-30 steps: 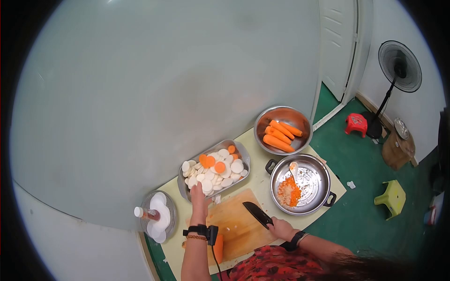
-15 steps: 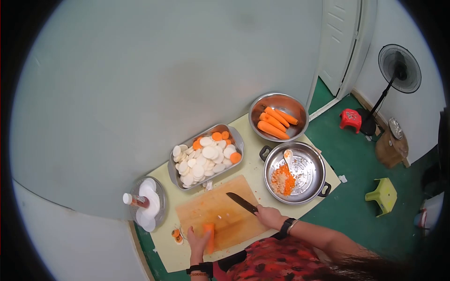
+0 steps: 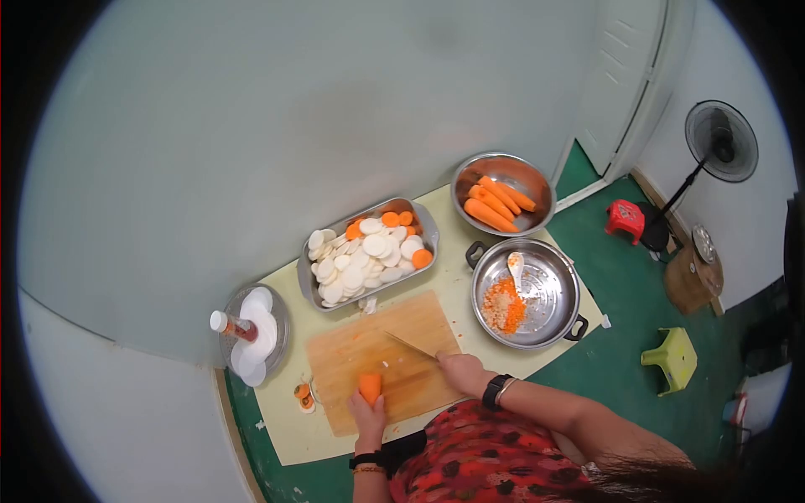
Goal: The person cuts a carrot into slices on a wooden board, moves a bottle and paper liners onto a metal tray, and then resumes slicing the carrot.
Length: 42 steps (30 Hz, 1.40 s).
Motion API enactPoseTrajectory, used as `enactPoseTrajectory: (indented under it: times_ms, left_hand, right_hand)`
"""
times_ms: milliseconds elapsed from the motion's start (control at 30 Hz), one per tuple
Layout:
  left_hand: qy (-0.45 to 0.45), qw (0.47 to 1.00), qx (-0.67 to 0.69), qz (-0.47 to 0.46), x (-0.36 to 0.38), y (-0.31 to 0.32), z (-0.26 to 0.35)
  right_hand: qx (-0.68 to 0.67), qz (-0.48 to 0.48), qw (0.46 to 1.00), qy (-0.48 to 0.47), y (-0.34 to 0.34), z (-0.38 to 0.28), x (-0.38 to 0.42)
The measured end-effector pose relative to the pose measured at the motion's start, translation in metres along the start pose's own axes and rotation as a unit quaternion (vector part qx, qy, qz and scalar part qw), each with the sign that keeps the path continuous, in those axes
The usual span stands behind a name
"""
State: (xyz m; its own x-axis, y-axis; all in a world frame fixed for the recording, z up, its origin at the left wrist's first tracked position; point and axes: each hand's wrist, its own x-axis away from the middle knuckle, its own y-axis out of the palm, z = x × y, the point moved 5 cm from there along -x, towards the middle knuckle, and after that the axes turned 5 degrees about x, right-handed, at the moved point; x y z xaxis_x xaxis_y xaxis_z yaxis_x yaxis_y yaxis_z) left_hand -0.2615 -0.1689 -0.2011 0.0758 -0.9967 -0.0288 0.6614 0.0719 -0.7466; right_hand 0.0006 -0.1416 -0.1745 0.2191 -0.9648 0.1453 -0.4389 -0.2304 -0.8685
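Note:
My left hand (image 3: 367, 417) is closed round a carrot (image 3: 370, 387) over the near part of the wooden cutting board (image 3: 428, 323). The thick end of the carrot sticks out past my fingers, pointing away from me. At the board's right side, my right hand (image 3: 463, 373) grips a kitchen knife (image 3: 410, 344) by its handle. Its blade is turned nearly edge-on and points left across the board, apart from the carrot. Orange bits and a few pale scraps lie on the board. Carrot trimmings (image 3: 303, 396) rest on the table just left of it.
Behind the board stands a metal tray (image 3: 427, 221) of white and orange slices. A steel bowl (image 3: 537, 174) holds several carrots. A two-handled pan (image 3: 573, 295) contains chopped bits and a white spoon (image 3: 516, 268). On the left, a glass dish (image 3: 283, 339) holds white slices and a bottle (image 3: 239, 327).
My left hand has gone from loose fingers beside the carrot to a grip round it. The knife blade has turned from flat to nearly edge-on. The whole view has shifted slightly.

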Motion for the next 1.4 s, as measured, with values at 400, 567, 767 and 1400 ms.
enactPoseTrajectory:
  times_ms: [400, 567, 767, 1400]
  left_hand:
    - [0.048, 0.998, 0.026, -0.045, 0.000, 0.015, 0.024]
    - [0.073, 0.996, -0.004, -0.049, -0.001, 0.012, 0.049]
    - [0.070, 0.996, -0.027, -0.042, 0.006, 0.019, 0.053]
    - [0.063, 0.995, -0.056, -0.057, 0.001, 0.027, 0.047]
  right_hand:
    - [-0.038, -0.005, 0.999, 0.027, -0.009, -0.006, 0.001]
    - [-0.045, 0.010, 0.999, 0.024, -0.002, -0.005, -0.006]
    - [-0.079, -0.013, 0.997, 0.006, -0.014, -0.036, 0.001]
    - [-0.045, -0.005, 0.996, -0.082, -0.009, -0.065, 0.026]
